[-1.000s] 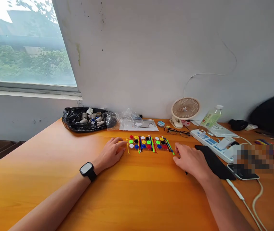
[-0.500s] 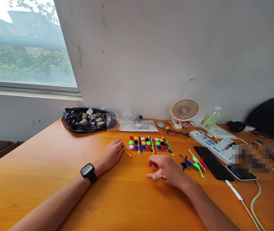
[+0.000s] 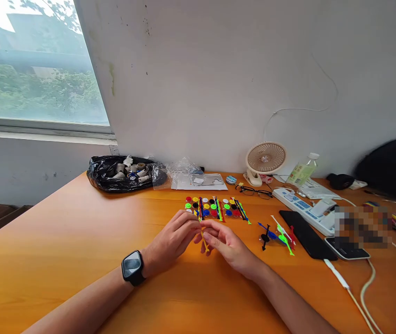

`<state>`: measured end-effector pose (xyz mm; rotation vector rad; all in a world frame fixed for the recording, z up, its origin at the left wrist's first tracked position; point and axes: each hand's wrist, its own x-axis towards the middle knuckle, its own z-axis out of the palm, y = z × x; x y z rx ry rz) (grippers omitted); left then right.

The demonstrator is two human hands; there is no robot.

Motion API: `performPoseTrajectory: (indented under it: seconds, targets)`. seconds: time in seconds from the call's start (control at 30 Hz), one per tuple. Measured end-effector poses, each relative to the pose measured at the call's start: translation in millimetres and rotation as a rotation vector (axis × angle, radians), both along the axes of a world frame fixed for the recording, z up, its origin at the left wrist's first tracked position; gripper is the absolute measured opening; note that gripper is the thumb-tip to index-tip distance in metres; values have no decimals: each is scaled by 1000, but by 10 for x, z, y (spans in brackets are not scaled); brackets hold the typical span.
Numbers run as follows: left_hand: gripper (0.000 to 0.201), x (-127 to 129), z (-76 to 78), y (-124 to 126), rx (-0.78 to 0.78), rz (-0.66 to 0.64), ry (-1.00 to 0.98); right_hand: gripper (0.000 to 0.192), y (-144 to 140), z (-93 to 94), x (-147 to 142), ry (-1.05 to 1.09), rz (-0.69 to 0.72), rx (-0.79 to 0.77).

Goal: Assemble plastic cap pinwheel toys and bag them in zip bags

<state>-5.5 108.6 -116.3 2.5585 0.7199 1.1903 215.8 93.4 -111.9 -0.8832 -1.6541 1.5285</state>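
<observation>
My left hand [image 3: 174, 240], with a black smartwatch [image 3: 133, 268] on its wrist, and my right hand [image 3: 226, 244] meet above the orange table [image 3: 79, 241]. Together they pinch a thin yellow plastic stick [image 3: 204, 242] between their fingertips. Just beyond the hands lies a tidy array of coloured round caps and sticks [image 3: 215, 208]. To the right of my right hand lies a loose cluster of blue, black, green, white and red sticks [image 3: 277, 233].
A black bag of small parts [image 3: 121, 173] and clear plastic packets [image 3: 198, 178] sit at the back. A small fan [image 3: 265, 160], glasses [image 3: 254, 191], a bottle [image 3: 301, 171], a power strip [image 3: 305, 205], two phones [image 3: 307, 234] and cables [image 3: 365, 290] fill the right side.
My right hand moved left from the loose sticks, leaving them uncovered. My left hand picked up the yellow stick from the table, and both hands came together on it.
</observation>
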Motion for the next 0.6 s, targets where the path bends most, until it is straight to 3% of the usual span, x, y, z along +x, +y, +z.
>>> performPoseTrajectory:
  seconds: [0.13, 0.3, 0.43, 0.6]
  targets:
    - [23, 9, -75, 11, 7, -4, -19, 48, -3, -59, -62, 104, -37, -103]
    - [24, -42, -141, 107, -69, 166, -183, 42, 56, -51, -45, 111, -235, -98]
    - [13, -61, -161, 181, -223, 213, -210, 36, 71, -34, -21, 130, -292, -114]
    - [28, -5, -190, 199, -521, 167, -410, 34, 57, -12, -10, 152, -277, -192]
